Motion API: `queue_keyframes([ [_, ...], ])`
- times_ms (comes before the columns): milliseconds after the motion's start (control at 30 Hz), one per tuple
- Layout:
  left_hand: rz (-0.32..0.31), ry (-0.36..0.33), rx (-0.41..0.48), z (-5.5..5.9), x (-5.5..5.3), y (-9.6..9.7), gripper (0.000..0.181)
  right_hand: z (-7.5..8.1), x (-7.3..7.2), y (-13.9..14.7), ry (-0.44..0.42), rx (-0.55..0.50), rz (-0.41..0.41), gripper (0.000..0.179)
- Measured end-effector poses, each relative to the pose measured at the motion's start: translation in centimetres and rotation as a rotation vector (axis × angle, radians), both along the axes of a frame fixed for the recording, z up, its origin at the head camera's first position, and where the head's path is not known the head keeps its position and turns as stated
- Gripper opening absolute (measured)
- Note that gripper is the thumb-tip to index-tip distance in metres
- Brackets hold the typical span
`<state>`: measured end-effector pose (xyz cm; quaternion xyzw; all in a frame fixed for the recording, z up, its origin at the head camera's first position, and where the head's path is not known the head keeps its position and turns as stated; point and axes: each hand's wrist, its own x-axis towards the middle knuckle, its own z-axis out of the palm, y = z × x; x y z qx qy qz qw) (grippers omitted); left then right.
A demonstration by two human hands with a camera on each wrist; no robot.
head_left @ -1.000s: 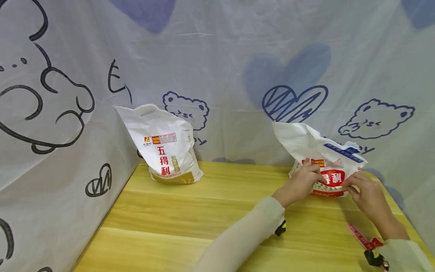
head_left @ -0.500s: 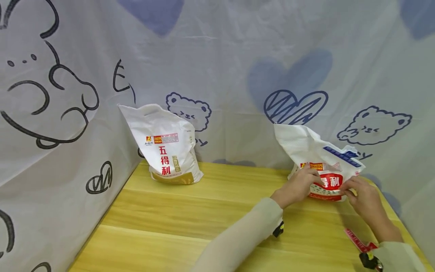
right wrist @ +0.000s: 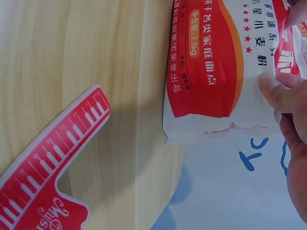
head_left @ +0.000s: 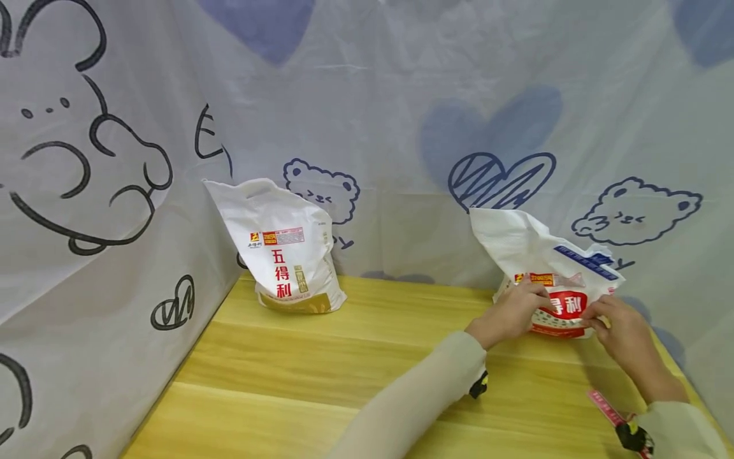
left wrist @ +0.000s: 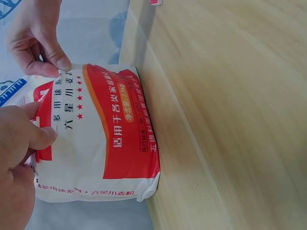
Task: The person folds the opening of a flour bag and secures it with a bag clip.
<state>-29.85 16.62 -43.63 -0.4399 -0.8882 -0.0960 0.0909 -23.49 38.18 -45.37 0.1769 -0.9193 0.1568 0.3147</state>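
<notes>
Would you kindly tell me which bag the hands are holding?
The red-panelled bag on the right; the gold-based bag on the left stands untouched.

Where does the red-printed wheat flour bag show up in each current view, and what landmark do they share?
Head: the red-printed wheat flour bag is at the right, just below mid-height.
Left wrist: left of centre, its base facing right.
Right wrist: upper right, its base facing left.
Shared landmark: the wooden tabletop at its base.

Smooth wood-grain tabletop [head_left: 298, 363], creased plastic-looking red-printed bag [left wrist: 98, 136], cloth backdrop [head_left: 390, 134].
</notes>
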Motion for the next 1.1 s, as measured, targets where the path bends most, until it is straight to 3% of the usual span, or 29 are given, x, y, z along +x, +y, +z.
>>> queue_keyframes([
  [300,-0.062,0.03,-0.037,0.2,0.9,-1.6,0.043,0.2,0.9,-0.6,-0.032,-0.018,-0.028,0.026],
  [500,-0.088,-0.003,0.034,0.2,1.1,-3.7,0.038,1.3,1.3,-1.5,-0.102,0.001,-0.051,0.015],
  [667,-0.103,0.02,0.073,0.1,1.2,-5.1,0.037,2.0,2.0,-2.2,-0.162,-0.037,-0.108,0.022],
  [933,-0.056,0.093,0.161,-0.5,1.8,-7.7,0.028,2.2,3.1,-3.6,-0.144,-0.132,-0.14,0.03],
  [1100,-0.024,0.116,0.209,-1.1,2.5,-9.5,0.025,2.3,3.6,-5.0,-0.161,-0.183,-0.155,0.025],
])
